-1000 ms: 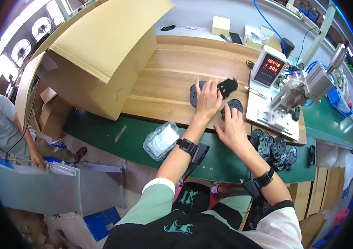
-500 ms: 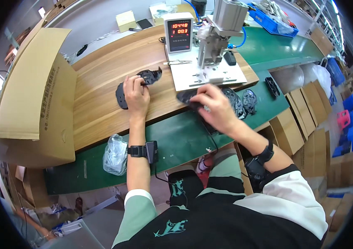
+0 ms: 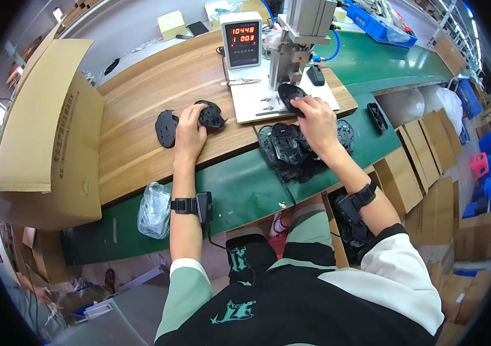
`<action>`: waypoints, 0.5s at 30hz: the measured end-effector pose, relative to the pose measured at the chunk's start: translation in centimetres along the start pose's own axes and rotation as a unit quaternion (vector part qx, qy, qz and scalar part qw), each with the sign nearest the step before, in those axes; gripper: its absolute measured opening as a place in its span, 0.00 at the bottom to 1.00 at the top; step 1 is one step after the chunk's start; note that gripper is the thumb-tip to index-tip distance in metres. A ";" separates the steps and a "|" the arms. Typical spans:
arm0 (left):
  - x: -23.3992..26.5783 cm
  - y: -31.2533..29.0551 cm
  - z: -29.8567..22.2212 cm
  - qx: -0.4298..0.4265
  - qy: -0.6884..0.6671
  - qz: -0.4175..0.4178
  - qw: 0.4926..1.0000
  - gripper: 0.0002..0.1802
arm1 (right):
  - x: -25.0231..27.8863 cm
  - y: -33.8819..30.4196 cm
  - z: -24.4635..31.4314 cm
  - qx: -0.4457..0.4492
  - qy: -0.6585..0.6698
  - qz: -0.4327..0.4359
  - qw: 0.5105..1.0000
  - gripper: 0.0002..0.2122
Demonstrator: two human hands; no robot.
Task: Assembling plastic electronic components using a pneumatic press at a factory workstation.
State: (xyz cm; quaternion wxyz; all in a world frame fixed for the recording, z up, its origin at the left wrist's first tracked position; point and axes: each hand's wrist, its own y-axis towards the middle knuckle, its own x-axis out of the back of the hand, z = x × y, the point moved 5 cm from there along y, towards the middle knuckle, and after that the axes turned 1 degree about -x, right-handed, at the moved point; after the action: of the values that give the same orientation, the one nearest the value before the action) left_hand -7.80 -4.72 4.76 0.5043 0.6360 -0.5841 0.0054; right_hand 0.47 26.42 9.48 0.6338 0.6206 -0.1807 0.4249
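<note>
My right hand (image 3: 318,122) is closed on the edge of a smooth, oval black mouse shell (image 3: 291,98), holding it tilted over the white base plate (image 3: 244,106) of a metal bench press (image 3: 291,57). My left hand (image 3: 190,128) rests on the wooden board, fingers curled against a black mouse housing (image 3: 213,116) with inner ribs. Just left of that hand lies a flat black mouse base (image 3: 166,128). In front of the press, partly behind my right wrist, several black mouse parts (image 3: 287,144) are heaped on the green bench.
A display box with red digits (image 3: 242,40) stands beside the press. An open carton (image 3: 55,132) occupies the left. A clear plastic bag (image 3: 154,212) lies at the bench's near edge. Cartons (image 3: 424,150) stand right, and a blue crate (image 3: 375,26) sits far right.
My right hand has moved up and slightly right with the mouse shell, uncovering the heap. The housing at my left hand has turned and come closer to the palm.
</note>
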 end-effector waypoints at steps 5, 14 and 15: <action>-0.6 -0.2 -0.1 -0.027 0.024 0.068 0.997 0.30 | 0.3 0.4 -1.1 0.001 0.018 0.000 1.000 0.18; -1.4 0.0 1.6 -0.090 0.027 0.101 0.990 0.17 | 0.1 1.0 0.1 0.035 -0.002 0.082 0.996 0.13; -1.5 0.2 1.3 -0.095 0.045 0.097 0.990 0.16 | 0.3 1.3 -0.1 0.049 0.003 0.065 0.997 0.13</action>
State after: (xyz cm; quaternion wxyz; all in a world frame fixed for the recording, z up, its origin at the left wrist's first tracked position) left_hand -9.19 -4.47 3.34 0.5855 0.5242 -0.6178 0.0275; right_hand -0.41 26.42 10.54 0.5741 0.6364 -0.1985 0.4753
